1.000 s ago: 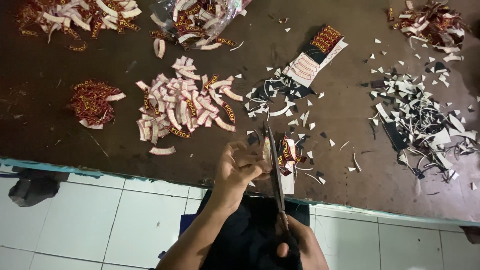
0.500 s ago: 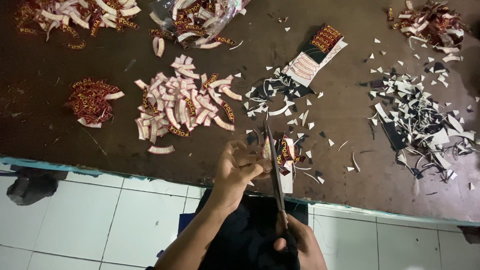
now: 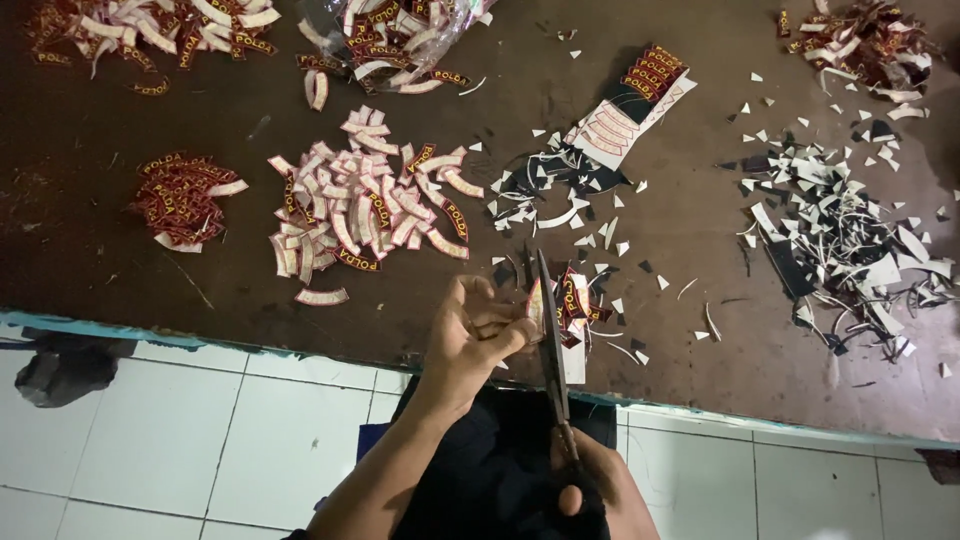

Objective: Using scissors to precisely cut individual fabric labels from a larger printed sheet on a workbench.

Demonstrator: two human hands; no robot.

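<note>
My left hand (image 3: 478, 330) pinches a small curved red and gold embroidered patch (image 3: 572, 300) over the near edge of the dark brown table (image 3: 90, 260). My right hand (image 3: 590, 490), low in the view, grips the handles of long dark scissors (image 3: 550, 340). Their blades point away from me and lie against the patch beside my left fingers. A heap of cut curved patches (image 3: 365, 210), many white side up, lies to the left of my hands.
A smaller red patch heap (image 3: 180, 195) lies at the left. More patches (image 3: 150, 25) and a clear bag of them (image 3: 400, 35) sit at the far edge. An uncut patch sheet (image 3: 630, 105), black and white trimmings (image 3: 850, 235) and white floor tiles (image 3: 170, 440) surround me.
My hands, the patch and the scissors stay in almost the same place; the scissors have shifted only slightly along the patch.
</note>
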